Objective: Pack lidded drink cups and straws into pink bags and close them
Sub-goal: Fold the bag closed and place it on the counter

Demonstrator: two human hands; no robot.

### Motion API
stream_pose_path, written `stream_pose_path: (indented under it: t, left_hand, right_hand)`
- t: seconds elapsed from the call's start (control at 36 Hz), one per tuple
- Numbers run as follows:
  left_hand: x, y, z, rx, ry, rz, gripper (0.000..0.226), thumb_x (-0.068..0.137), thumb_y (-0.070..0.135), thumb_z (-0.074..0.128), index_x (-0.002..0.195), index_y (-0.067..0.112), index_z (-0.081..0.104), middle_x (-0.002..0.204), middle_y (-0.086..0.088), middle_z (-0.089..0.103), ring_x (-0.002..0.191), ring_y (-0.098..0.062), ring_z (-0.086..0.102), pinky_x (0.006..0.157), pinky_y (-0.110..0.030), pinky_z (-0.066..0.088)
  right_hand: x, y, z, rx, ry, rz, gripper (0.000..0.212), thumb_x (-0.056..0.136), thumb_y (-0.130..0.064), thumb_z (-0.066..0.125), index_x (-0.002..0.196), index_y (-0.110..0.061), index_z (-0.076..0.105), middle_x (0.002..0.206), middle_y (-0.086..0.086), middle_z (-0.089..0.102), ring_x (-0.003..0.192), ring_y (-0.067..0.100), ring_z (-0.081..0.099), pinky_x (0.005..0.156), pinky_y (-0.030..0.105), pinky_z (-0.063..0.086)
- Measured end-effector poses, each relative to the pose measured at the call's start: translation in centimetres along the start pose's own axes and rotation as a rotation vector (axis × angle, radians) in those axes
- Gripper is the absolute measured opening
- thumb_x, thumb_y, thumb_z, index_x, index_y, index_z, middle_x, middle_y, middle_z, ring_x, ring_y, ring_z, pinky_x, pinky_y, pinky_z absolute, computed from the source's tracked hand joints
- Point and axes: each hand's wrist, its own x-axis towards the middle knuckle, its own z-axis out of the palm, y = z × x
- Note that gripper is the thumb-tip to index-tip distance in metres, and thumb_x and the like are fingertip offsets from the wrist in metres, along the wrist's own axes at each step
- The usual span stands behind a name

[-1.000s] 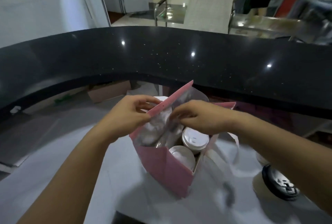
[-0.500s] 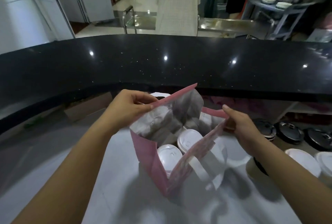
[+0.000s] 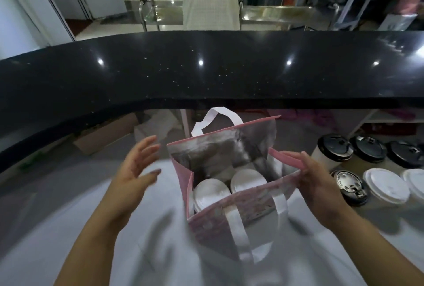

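Our left hand (image 3: 137, 166) hovers open, fingers spread and touching nothing, just to the left of the pink bag (image 3: 229, 207). Our right hand (image 3: 319, 184) pinches the right end of the bag's rim, thumb and fingers pressed on the fabric. The bag stands between the hands on the pale worktop (image 3: 114, 251), its mouth gaping, and two white-lidded cups (image 3: 212, 191) sit side by side in its bottom. We see no straw in it. One white handle (image 3: 238, 228) hangs down the wall nearest us; the other (image 3: 218, 115) stands up beyond the left fingertips. Just past the right hand are loose cups, some with black lids (image 3: 335, 150) and some with white (image 3: 385, 188). Beyond both hands runs the black counter (image 3: 206, 74).

We judge the bag unsteady, since only one end is held. A firm push from the left hand on the tall far wall could tip it or tilt the cups inside. Folding the mouth shut over the drooping handle could trap it. The right forearm lies near the loose cups, and a wide swing might knock one over.

The black lid (image 3: 350, 185) nearest the right hand carries white lettering round its edge, too blurred to read. The bag's faint print is equally unreadable.
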Motion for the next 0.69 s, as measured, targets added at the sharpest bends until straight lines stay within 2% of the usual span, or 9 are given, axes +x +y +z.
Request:
stream_pose_path:
  t: [0.06,0.11,0.17,0.22,0.33,0.44,0.56,0.61,0.69]
  left_hand:
    - [-0.7,-1.5,-0.5,0.026,-0.226,-0.084,0.104,0.085,-0.017,0.060,0.134,0.071,0.033,0.150,0.024,0.038,0.138,-0.008,0.042,0.101,-0.032,0.050]
    - [-1.7,-3.0,-0.8,0.061,-0.409,-0.128,0.116,0.077,0.002,0.081,0.139,0.075,0.016,0.152,0.037,0.025,0.138,0.002,0.037,0.097,-0.022,0.050]
    - [-2.9,-4.4,-0.2,0.085,-0.473,-0.129,0.129,0.063,0.026,0.096,0.143,0.072,0.006,0.151,0.045,0.018,0.137,0.013,0.033,0.097,-0.015,0.047]
    - [-4.0,-5.7,1.2,0.093,-0.447,-0.085,0.136,0.055,0.036,0.100,0.145,0.069,0.004,0.151,0.047,0.017,0.136,0.017,0.032,0.098,-0.012,0.045]
    - [-4.9,-6.6,4.3,0.087,-0.288,0.016,0.123,0.052,0.045,0.100,0.142,0.066,0.018,0.143,0.045,0.030,0.131,0.017,0.039,0.104,-0.021,0.045]
    - [-3.9,-5.2,5.7,0.045,-0.145,0.057,0.090,0.048,0.060,0.093,0.125,0.065,0.045,0.153,0.038,0.023,0.135,0.002,0.042,0.108,-0.036,0.046]
    - [-2.3,-3.6,4.9,0.144,-0.097,0.088,0.079,0.043,0.076,0.083,0.116,0.061,0.059,0.152,0.049,0.002,0.149,-0.005,0.017,0.115,-0.048,0.034]
    - [-1.6,-3.1,4.2,0.136,-0.128,0.072,0.078,0.042,0.077,0.083,0.115,0.059,0.063,0.151,0.050,0.002,0.150,-0.007,0.016,0.117,-0.053,0.033]
    - [-0.6,-2.6,3.3,0.130,-0.213,0.057,0.072,0.047,0.067,0.085,0.116,0.056,0.066,0.147,0.054,0.005,0.148,-0.005,0.021,0.117,-0.051,0.034]
  right_hand:
    - [-0.5,0.2,-0.6,-0.047,-0.100,-0.035,0.057,0.089,-0.059,0.059,0.133,-0.023,0.064,0.140,0.007,0.059,0.129,0.024,0.055,0.106,0.040,0.046]
    - [-1.0,0.4,-1.4,-0.093,-0.181,-0.008,0.057,0.086,-0.037,0.068,0.141,-0.027,0.055,0.143,0.009,0.055,0.134,0.027,0.051,0.110,0.040,0.043]
    - [-1.5,0.6,-2.5,-0.099,-0.261,0.049,0.071,0.076,-0.028,0.080,0.140,-0.030,0.053,0.134,0.015,0.061,0.128,0.029,0.056,0.104,0.038,0.048]
    - [-2.0,0.6,-3.2,-0.161,-0.313,0.105,0.075,0.064,-0.036,0.091,0.131,-0.032,0.057,0.129,0.011,0.065,0.128,0.025,0.057,0.103,0.036,0.046]
    - [-1.9,0.6,-3.2,-0.223,-0.273,0.157,0.066,0.061,-0.027,0.095,0.120,-0.027,0.065,0.125,0.002,0.070,0.122,0.019,0.062,0.101,0.033,0.048]
    - [-1.0,0.4,-2.4,-0.228,-0.230,0.132,0.047,0.074,0.006,0.080,0.116,-0.012,0.068,0.118,0.004,0.073,0.115,0.027,0.066,0.088,0.028,0.056]
    - [0.6,-0.4,-2.5,-0.192,-0.202,0.109,0.069,0.063,-0.011,0.080,0.130,-0.021,0.066,0.151,-0.018,0.045,0.123,0.007,0.060,0.089,0.028,0.055]
    - [1.6,-0.9,-2.6,-0.214,-0.221,0.081,0.060,0.062,-0.012,0.078,0.118,-0.033,0.073,0.156,-0.019,0.036,0.124,0.006,0.058,0.091,0.029,0.052]
    - [3.1,-1.6,-2.7,-0.303,-0.292,0.018,0.048,0.065,-0.013,0.077,0.110,-0.031,0.078,0.155,-0.032,0.021,0.126,-0.011,0.050,0.089,0.021,0.052]
